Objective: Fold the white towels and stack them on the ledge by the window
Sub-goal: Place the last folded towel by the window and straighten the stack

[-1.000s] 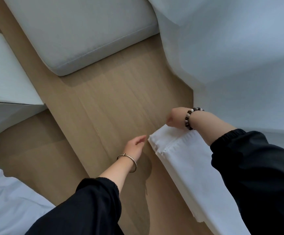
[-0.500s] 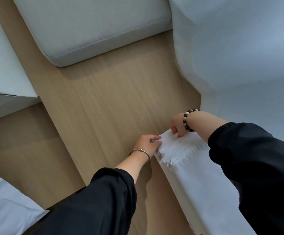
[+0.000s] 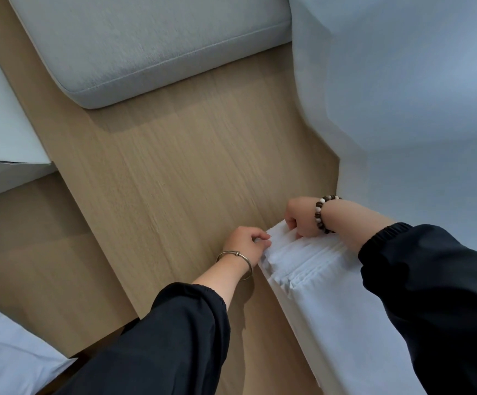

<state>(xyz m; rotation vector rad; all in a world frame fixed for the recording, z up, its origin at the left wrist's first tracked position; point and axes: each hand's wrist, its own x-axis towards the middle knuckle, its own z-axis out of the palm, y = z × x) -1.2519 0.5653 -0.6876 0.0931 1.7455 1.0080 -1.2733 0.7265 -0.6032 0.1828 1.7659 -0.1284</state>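
Our left grip (image 3: 244, 246) and right grip (image 3: 301, 216) each pinched an end corner of the towel (image 3: 331, 295), lying lower right on the ledge (image 3: 188, 181); we judged it soft, light, best held by corners.

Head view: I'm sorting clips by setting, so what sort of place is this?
Likely a bedroom or hotel room: a wooden ledge with a grey seat cushion, a sheer white curtain beside it, and a folded white towel gripped by the left hand and right hand.
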